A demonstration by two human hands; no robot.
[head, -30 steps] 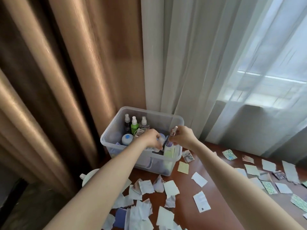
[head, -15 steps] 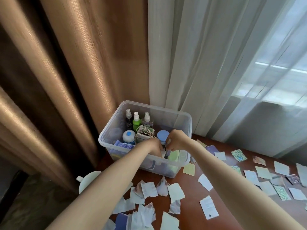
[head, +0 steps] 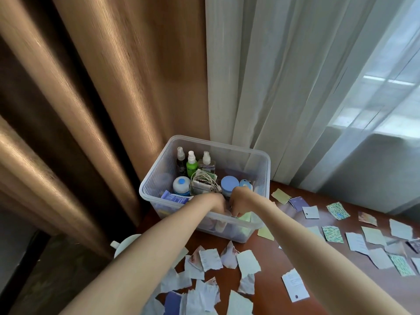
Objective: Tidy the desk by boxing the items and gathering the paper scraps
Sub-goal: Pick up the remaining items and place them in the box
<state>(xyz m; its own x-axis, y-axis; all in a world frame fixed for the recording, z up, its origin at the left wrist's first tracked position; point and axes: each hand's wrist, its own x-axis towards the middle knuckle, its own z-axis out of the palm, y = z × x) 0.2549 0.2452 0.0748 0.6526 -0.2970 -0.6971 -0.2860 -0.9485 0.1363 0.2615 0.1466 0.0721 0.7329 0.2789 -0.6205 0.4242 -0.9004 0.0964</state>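
A clear plastic box stands at the back left corner of the brown desk. It holds three spray bottles, a white jar with a blue lid, a coiled white cable and blue-lidded jars. My left hand and my right hand are both down inside the box's near side, close together, with fingers curled downward and hidden. Torn paper scraps lie in front of the box, and more paper scraps lie to the right.
Brown curtains and sheer white curtains hang right behind the box. A white rounded object sits at the desk's left edge beside my left forearm. The floor lies dark beyond that edge.
Both hands have gone from above the box's near rim down into it. A small bottle seen in my right hand earlier is out of sight now. The view has shifted left.
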